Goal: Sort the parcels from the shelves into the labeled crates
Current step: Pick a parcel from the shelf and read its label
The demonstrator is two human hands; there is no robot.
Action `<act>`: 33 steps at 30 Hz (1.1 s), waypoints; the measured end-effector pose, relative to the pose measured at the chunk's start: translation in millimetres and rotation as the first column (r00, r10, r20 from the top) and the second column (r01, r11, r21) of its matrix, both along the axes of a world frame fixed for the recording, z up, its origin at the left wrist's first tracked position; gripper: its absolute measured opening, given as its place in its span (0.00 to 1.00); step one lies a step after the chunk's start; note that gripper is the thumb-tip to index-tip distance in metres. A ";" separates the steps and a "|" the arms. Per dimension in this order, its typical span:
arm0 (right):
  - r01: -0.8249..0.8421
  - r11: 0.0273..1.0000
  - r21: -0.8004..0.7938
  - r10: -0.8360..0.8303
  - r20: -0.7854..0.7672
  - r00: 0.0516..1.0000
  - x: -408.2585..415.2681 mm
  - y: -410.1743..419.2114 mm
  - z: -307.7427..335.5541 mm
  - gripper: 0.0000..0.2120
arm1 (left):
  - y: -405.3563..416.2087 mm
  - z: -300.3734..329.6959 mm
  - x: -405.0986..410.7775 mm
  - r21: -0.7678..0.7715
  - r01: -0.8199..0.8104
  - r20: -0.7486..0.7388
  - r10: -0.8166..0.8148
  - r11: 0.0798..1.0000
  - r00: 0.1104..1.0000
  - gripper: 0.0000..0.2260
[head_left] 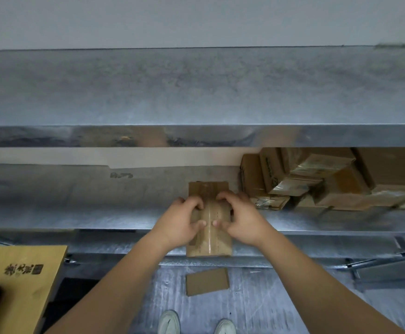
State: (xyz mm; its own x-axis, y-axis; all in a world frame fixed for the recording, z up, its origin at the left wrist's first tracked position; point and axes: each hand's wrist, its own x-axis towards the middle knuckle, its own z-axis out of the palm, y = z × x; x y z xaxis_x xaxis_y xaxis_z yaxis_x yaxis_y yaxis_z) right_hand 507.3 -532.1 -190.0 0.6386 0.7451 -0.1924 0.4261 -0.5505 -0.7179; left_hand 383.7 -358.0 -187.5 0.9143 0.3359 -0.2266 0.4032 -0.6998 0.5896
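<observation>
At the front edge of the middle metal shelf (100, 213), a flat brown cardboard parcel (209, 239) lay lengthwise, its near end overhanging the shelf lip and its far end reaching toward 12 o'clock. Both hands were on it. The left hand (181, 221) gripped its left side, fingers curled over the top and thumb pressed near the taped centre seam; the right hand (241, 219) gripped the right side the same way, its thumb almost meeting the other across the tape. So each grip was closed on the parcel.

At 2 o'clock from the parcel, on the same shelf, a heap of cardboard boxes (317, 179) sat stacked and tilted, several wrapped in clear tape; the nearest box stood just beside the right hand. Above, the upper shelf (196, 92) spanned the whole view.

At 6 o'clock, on the lower metal surface, a small flat piece of cardboard (207, 282) lay apart from the parcel. At 8 o'clock stood a yellowish crate (23, 273) with dark printed characters. Two white shoes (170, 323) showed at the bottom edge.
</observation>
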 end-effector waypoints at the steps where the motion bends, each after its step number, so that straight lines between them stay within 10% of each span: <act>1: 0.012 1.000 0.021 -0.011 -0.049 0.999 -2.5 -1.3 0.2 0.45 | -2.2 1.9 -5.2 -0.024 -0.041 -0.009 0.040 0.999 0.999 0.29; 6: -0.022 0.999 0.044 0.031 -0.217 0.976 -16.8 -0.8 -3.8 0.68 | -14.0 8.8 -30.4 -0.023 -0.147 -0.038 0.146 0.989 0.989 0.65; 18: -0.128 0.959 0.253 0.145 -0.048 0.988 -84.6 15.6 32.5 0.18 | -17.1 48.2 -121.5 0.005 -0.237 0.303 0.225 0.971 0.926 0.07; 21: -0.122 0.941 0.316 0.137 -0.025 0.990 -102.6 26.4 48.1 0.13 | -14.6 65.0 -147.8 -0.099 -0.312 0.289 0.327 0.945 0.900 0.16; 26: -0.232 0.935 0.268 0.279 -0.151 0.948 -145.9 36.9 65.3 0.57 | -5.0 84.8 -209.8 -0.124 -0.310 0.276 0.333 0.942 0.902 0.46; 33: -0.467 0.836 0.288 0.483 0.016 0.876 -255.3 72.5 75.7 0.34 | -3.7 105.8 -334.7 -0.001 -0.409 0.273 0.394 0.912 0.878 0.34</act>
